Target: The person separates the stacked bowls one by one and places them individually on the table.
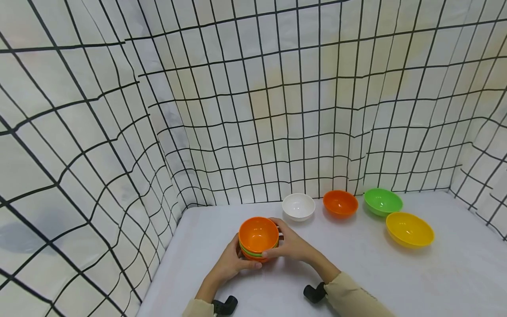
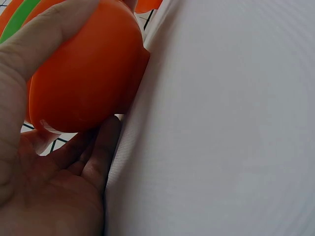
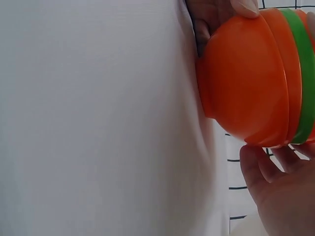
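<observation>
A stack of nested bowls [image 1: 259, 237] sits at the near middle of the white table, an orange one on top and a green band showing below its rim. In the right wrist view, the lowest bowl [image 3: 243, 81] is orange, and the green bowl [image 3: 305, 73] lies higher in the stack. Its foot appears to meet the cloth. My left hand [image 1: 229, 264] holds the stack from the left, thumb across the front and fingers low around its side. From the right, my right hand [image 1: 295, 244] grips it, thumb in front and fingers behind, partly hidden.
Along the back edge stand a white bowl [image 1: 299, 207], an orange bowl [image 1: 340, 204] and a green bowl [image 1: 383, 202]. A wider yellow bowl [image 1: 409, 230] is nearer on the right. White cloth covers the table [image 1: 356, 264]; black-gridded sheets [image 1: 253, 110] hang behind and leftward.
</observation>
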The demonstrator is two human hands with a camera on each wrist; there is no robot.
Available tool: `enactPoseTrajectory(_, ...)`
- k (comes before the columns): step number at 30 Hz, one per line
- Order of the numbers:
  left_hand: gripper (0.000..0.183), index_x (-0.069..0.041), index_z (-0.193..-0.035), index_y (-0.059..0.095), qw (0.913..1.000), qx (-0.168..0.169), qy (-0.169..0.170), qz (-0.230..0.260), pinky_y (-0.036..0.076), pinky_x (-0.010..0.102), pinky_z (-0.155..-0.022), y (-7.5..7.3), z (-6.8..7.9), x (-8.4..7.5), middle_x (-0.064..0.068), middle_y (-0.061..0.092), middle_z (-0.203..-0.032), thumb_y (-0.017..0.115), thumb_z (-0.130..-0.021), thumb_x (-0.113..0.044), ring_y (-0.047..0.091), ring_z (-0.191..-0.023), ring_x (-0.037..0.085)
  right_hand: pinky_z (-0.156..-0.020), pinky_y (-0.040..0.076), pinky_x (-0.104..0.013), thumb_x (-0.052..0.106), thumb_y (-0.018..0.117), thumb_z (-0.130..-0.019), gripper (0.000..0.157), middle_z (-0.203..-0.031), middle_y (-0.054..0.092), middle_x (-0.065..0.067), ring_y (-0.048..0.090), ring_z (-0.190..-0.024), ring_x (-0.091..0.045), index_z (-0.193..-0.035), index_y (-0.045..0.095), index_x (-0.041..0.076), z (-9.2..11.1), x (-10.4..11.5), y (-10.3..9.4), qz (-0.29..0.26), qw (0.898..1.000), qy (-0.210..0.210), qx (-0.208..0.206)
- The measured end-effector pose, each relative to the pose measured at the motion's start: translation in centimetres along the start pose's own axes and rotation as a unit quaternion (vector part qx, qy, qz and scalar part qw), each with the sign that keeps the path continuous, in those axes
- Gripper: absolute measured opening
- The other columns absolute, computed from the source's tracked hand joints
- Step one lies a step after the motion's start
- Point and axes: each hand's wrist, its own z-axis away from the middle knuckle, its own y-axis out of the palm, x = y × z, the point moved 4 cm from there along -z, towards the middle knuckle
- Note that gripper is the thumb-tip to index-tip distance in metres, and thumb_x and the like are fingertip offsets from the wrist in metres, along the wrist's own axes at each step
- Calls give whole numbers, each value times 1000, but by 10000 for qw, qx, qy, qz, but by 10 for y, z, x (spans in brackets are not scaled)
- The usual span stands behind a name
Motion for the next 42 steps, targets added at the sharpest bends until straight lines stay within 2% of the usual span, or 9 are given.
enactPoseTrajectory(6,103,-22,-157,33,10000,13,-31,-17,38,53,-122,0,0,0,3,47,-155,94,-73,-26,50,-141,27,-114,46,-56,42,88,-77,102,-153,48,-2,49,-137,-27,-157,29,22,-3,-2,4,-58,10000,-19,18)
enactPoseTrajectory(13,104,-21,-157,33,10000,54,-32,66,39,52,-122,0,0,-2,5,47,-155,94,-73,-25,51,-140,28,-115,46,-55,42,90,-75,110,-154,48,-4,50,-136,-27,-159,23,17,-7,-2,7,-89,9998,-147,39)
enactPoseTrajectory(19,102,-21,-156,34,10000,52,-56,26,38,53,-122,0,1,-1,4,48,-155,94,-74,-26,51,-140,28,-114,48,-54,40,90,-75,107,-152,50,-4,52,-134,-27,-158,26,17,-7,-1,9,-96,9998,-112,-108)
enactPoseTrajectory(25,102,-21,-156,33,10000,42,-45,2,36,52,-124,0,1,-2,4,47,-155,94,-74,-26,49,-142,28,-112,50,-50,38,90,-75,101,-147,54,-2,55,-130,-24,-155,32,18,-7,3,7,-65,9992,-261,-294)
enactPoseTrajectory(33,99,-20,-155,34,9999,63,49,-112,39,48,-122,1,1,-4,4,50,-152,93,-76,-26,51,-139,26,-110,52,-49,41,90,-73,101,-143,56,2,58,-125,-21,-154,33,22,-4,14,-3,131,9969,-385,-668)
enactPoseTrajectory(38,102,-19,-157,31,10000,38,7,-17,42,48,-121,1,2,-5,5,51,-151,93,-75,-23,54,-135,25,-105,55,-48,38,92,-72,103,-142,56,-1,60,-122,-25,-154,33,22,-1,20,-14,-7,9948,-257,-987)
enactPoseTrajectory(42,104,-18,-158,30,10000,22,-42,46,40,49,-122,0,3,-4,5,50,-152,93,-75,-22,53,-136,25,-104,57,-47,36,94,-71,105,-144,55,-2,60,-123,-26,-155,33,22,2,23,-23,-185,9929,-161,-1163)
